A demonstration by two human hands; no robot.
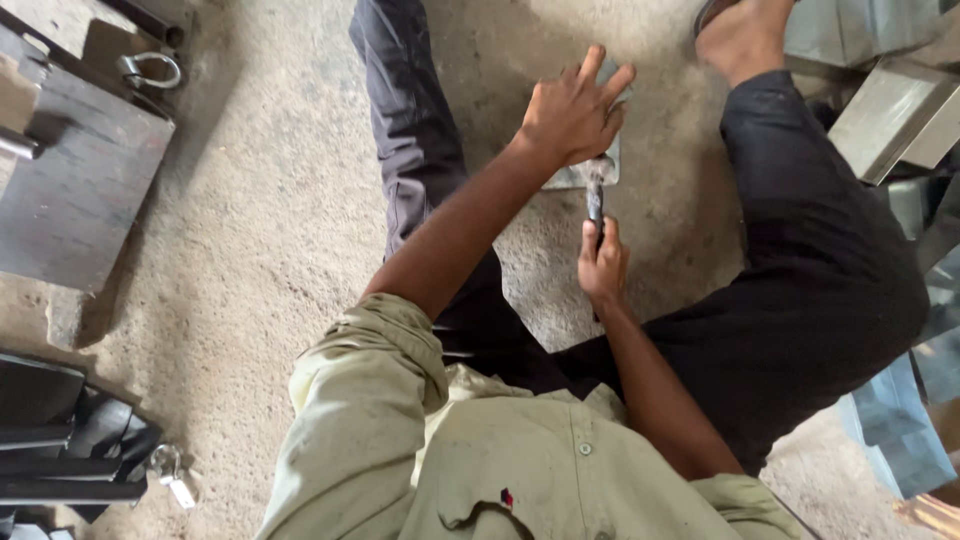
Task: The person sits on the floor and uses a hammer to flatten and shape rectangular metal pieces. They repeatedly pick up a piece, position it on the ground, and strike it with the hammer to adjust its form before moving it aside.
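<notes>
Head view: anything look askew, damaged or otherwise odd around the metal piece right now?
Nothing looks damaged or spilled. The left hand presses flat on the small metal sheet piece lying on the gritty floor, and the right hand grips a slim tool at its near edge. A bare foot rests close by.

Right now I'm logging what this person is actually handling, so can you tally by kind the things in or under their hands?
Flat grey metal piece, under the left hand: 1
Slim hand tool, gripped by the right hand: 1
Total: 2
</notes>
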